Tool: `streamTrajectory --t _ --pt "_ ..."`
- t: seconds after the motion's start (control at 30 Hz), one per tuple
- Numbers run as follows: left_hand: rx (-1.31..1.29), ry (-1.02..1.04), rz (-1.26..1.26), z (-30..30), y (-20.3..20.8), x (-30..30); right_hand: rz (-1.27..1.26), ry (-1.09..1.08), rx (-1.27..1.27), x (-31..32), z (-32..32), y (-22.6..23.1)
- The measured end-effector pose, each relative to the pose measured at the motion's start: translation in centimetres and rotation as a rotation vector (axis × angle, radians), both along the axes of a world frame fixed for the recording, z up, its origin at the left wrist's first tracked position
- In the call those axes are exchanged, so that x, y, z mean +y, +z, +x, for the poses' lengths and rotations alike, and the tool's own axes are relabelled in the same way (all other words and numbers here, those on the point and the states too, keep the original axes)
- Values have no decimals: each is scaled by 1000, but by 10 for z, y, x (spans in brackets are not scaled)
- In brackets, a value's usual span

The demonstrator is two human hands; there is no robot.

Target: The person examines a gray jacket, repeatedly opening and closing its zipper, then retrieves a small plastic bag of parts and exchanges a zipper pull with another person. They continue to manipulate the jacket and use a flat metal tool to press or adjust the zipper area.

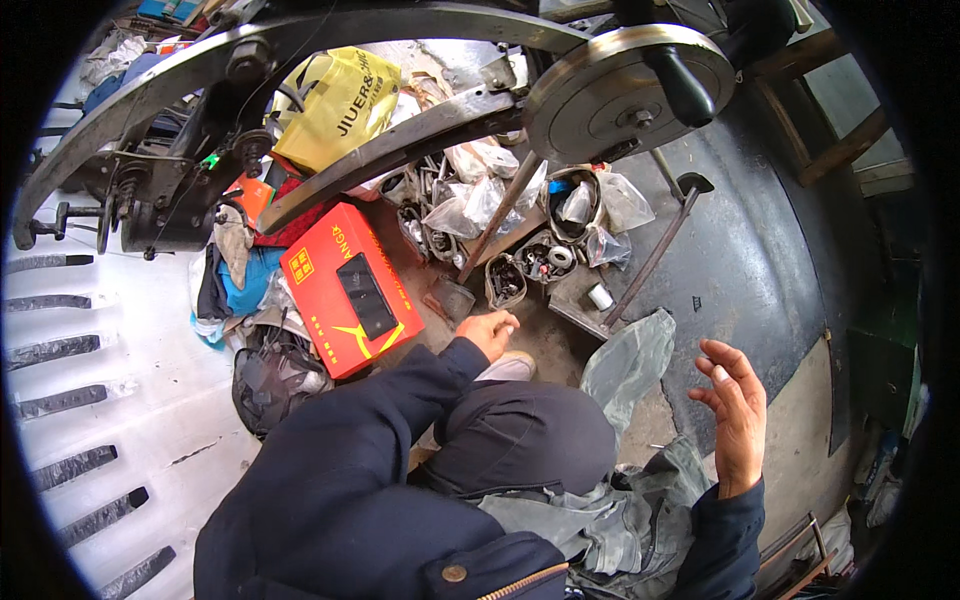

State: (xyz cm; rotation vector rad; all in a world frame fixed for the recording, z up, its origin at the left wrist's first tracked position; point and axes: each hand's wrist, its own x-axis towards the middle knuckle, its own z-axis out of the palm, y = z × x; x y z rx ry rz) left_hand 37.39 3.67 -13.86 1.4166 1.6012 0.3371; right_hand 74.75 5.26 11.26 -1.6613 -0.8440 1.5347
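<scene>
Red cardboard box, lying aslant on the pale ribbed surface near its right edge; a black oblong shows on its top face, along the right-hand edge. The person's left hand, nearest the box but apart from it, is loosely curled above a pale shoe; whether its narrow grip encloses anything cannot be told. The right hand is raised over the black mat, fingers half bent, its grip fairly wide. Above: a metal sewing machine with handwheel. Beyond the hands: cloth pouches of small hardware, and a white roll near a metal tray's right edge.
</scene>
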Motion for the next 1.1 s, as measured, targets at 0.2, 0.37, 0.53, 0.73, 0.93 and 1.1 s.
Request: streamTrajectory --t 0.2,0.37,0.53,0.73,0.93,1.1 --pt "42 32 153 -1 -9 38 -4 41 -43 1 0 -2" --pt "14 69 217 10 -17 63 -10 92 -59 1 3 -5" --pt "221 17 233 27 -26 88 -23 114 -73 1 4 -7" --pt "397 -22 119 41 -31 119 -26 122 -86 0 5 -6" --pt "488 -64 57 50 -25 131 -21 100 -77 1 2 -4" --pt "519 -97 13 50 -25 137 -22 91 -76 2 -1 -3"
